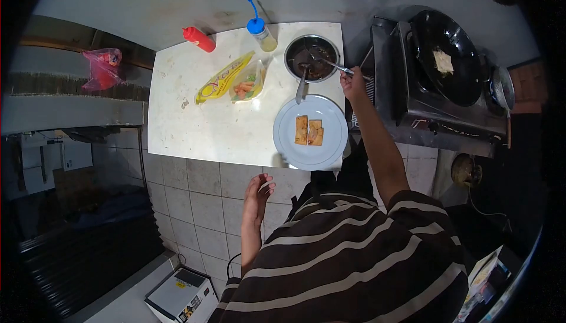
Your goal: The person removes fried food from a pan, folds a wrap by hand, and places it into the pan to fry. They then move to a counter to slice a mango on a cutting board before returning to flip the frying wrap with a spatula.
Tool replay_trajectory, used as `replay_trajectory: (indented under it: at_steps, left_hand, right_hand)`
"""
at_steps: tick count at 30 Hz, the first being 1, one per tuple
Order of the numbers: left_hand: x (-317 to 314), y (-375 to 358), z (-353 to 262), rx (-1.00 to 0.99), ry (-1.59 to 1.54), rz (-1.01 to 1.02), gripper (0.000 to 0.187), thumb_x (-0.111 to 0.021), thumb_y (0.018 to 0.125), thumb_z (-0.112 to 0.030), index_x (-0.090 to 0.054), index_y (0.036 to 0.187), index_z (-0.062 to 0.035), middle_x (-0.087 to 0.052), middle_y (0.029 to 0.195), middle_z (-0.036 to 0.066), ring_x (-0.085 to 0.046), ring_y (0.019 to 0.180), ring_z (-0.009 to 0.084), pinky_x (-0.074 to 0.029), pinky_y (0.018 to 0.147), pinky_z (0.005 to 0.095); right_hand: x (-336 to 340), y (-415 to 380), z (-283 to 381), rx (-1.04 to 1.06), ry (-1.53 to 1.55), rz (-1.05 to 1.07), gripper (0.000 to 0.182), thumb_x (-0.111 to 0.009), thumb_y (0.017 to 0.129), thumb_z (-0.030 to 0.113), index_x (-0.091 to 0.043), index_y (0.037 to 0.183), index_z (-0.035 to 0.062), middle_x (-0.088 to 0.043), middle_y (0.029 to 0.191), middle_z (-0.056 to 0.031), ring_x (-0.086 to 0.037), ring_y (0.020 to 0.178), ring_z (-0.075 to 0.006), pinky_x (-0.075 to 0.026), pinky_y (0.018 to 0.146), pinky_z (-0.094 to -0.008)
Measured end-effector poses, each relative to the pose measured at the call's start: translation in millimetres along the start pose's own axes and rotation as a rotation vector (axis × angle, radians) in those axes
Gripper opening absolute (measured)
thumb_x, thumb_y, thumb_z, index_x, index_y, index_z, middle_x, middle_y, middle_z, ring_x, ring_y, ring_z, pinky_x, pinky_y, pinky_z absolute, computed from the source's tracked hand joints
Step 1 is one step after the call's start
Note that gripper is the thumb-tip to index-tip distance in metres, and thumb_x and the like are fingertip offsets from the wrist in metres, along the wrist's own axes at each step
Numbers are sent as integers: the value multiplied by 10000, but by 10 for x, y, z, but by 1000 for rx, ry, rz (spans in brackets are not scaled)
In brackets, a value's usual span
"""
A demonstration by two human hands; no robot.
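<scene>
My right hand is closed around the handle of a long metal cooking utensil. The utensil's far end reaches into a round metal pot of dark sauce, where its shape is hard to make out. A second utensil, a metal spoon or ladle, leans out over the pot's near rim. Just below, a white plate carries two browned, flat fried pieces side by side. Off the table's front edge, my left hand hangs in the air with fingers loosely bent and apart, holding nothing.
On the white table are a red squeeze bottle, a blue-topped bottle and a yellow food bag. Right of it, a stove bears a black wok with one pale piece inside.
</scene>
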State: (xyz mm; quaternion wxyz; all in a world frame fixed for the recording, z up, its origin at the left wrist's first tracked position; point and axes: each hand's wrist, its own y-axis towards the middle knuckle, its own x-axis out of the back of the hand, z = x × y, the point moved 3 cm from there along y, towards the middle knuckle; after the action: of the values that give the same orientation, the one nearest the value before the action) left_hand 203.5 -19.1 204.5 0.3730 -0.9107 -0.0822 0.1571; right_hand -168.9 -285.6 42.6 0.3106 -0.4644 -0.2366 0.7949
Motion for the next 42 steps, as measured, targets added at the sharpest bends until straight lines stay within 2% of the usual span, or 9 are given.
replay_trajectory:
  at_steps: [4, 14, 16, 18, 22, 24, 29, 36, 42]
  left_hand:
    - [-1, 79, -24, 0, 7, 25, 388, -516, 964, -349, -536, 1187, -33, -592, 1130, 104, -585, 981, 216, -455, 872, 328]
    - [79, 153, -192, -36, -4, 29, 383, -512, 972, -354, -541, 1192, -42, -600, 1125, 88, -583, 967, 203, -456, 859, 313]
    - [114, 149, -214, -49, -5, 80, 378, -504, 980, -356, -550, 1186, -43, -604, 1124, 82, -585, 966, 196, -457, 852, 310]
    - [178, 230, -255, -73, -24, 17, 402, -508, 974, -381, -535, 1202, -51, -598, 1126, 76, -571, 984, 204, -443, 866, 310]
    - [175, 286, -346, -67, -24, 61, 408, -509, 974, -387, -531, 1210, -55, -590, 1141, 75, -564, 995, 201, -436, 883, 313]
    - [195, 328, -388, -91, 5, 61, 408, -505, 977, -391, -534, 1207, -55, -584, 1152, 75, -556, 1011, 198, -433, 891, 313]
    - [264, 388, -425, -98, -23, 80, 407, -542, 966, -379, -530, 1216, -58, -563, 1176, 82, -555, 1027, 202, -450, 899, 310]
    - [144, 384, -286, -24, -18, 174, 447, -549, 960, -397, -511, 1243, -53, -562, 1196, 81, -552, 1051, 200, -447, 916, 311]
    - [-181, 333, -412, -104, 75, 322, 336, -555, 968, -356, -568, 1093, -45, -562, 960, 33, -523, 779, 116, -419, 673, 238]
  right_hand:
    - [37, 29, -78, -156, 192, -28, 250, -565, 854, 230, -545, 861, -20, -624, 735, -124, -574, 556, -145, -480, 521, -223]
    - [54, -254, -163, -75, 237, -50, 264, -567, 905, 276, -522, 846, 23, -585, 700, -93, -563, 562, -151, -465, 501, -227]
    - [185, -164, -188, -96, 260, 219, 282, -569, 921, 298, -510, 867, 28, -570, 703, -102, -558, 579, -168, -466, 506, -240]
    - [-163, -515, -66, 54, 283, 50, 269, -565, 923, 289, -501, 879, 31, -566, 718, -117, -557, 594, -184, -473, 518, -254]
    - [-345, -476, -92, 84, 274, 44, 258, -560, 927, 271, -515, 915, 18, -594, 747, -142, -586, 619, -193, -493, 540, -277]
    - [-325, -489, -93, 102, 127, -109, 290, -570, 925, 279, -517, 922, -7, -610, 744, -142, -604, 604, -198, -497, 539, -284]
    - [-259, -681, -226, 74, 180, -245, 294, -555, 943, 295, -510, 906, 7, -611, 730, -135, -597, 592, -190, -525, 564, -283]
    - [-433, -815, -60, 158, 36, -210, 374, -586, 907, 323, -550, 956, -46, -655, 785, -155, -661, 639, -211, -568, 618, -321]
    - [-432, -1054, 32, 143, -80, -278, 314, -577, 882, 257, -521, 968, -39, -662, 780, -173, -655, 626, -213, -566, 629, -333]
